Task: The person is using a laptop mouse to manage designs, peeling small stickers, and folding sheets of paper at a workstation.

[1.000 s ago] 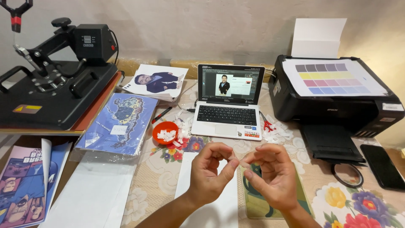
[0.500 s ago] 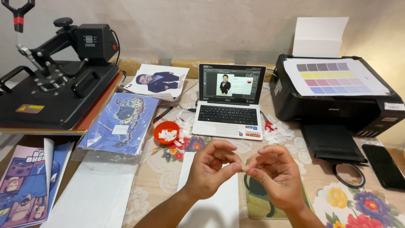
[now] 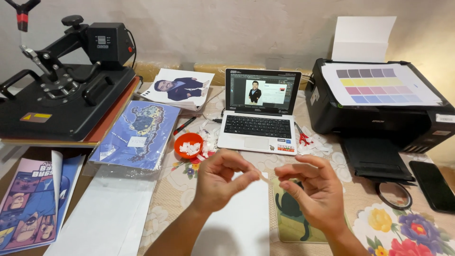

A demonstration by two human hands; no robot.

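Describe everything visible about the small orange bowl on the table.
The small orange bowl is round and shallow, looks like plastic, and stands upright on the floral tablecloth just left of the white laptop. It holds a heap of small white scraps, with more scraps loose on the cloth at its right. A blue print in a clear sleeve lies at its left. Neither hand touches it.

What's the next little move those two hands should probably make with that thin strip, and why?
Probably lower the strip onto the white sheet just below: the left hand and right hand pinch its ends, held taut above the sheet.
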